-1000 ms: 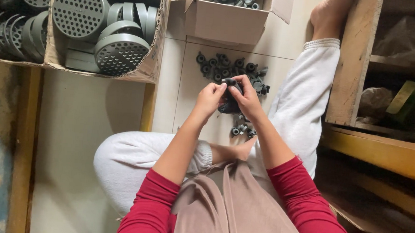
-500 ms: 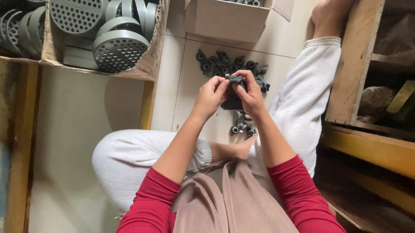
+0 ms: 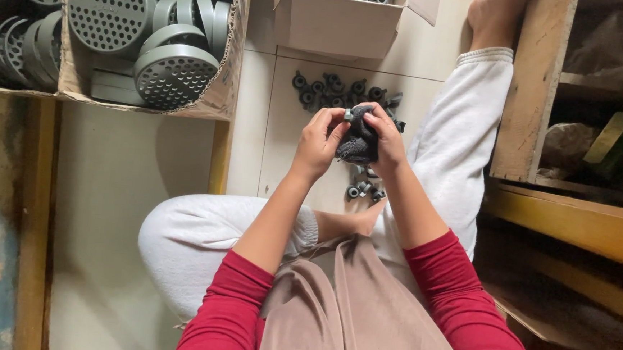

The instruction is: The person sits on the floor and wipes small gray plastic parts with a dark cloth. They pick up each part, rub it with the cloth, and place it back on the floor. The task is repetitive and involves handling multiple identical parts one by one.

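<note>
My right hand (image 3: 385, 133) grips a dark bunched cloth (image 3: 358, 138) in front of me. My left hand (image 3: 319, 139) pinches a small grey ring-shaped fitting (image 3: 347, 115) against the top of that cloth. Both hands hover above the white tiled floor, over a scatter of the same small grey fittings (image 3: 342, 90). A few more fittings (image 3: 363, 189) lie below my hands, near my bare foot. I sit on the floor in white trousers and red sleeves.
An open cardboard box (image 3: 335, 25) with grey fittings stands beyond the pile. At left, a larger cardboard box (image 3: 220, 83) holds round perforated grey discs (image 3: 175, 76). A wooden shelf unit (image 3: 545, 124) rises at right, beside my outstretched leg.
My hands have stayed together on the cloth and fitting, with the fingers shifting slightly around them. Nothing else has moved.
</note>
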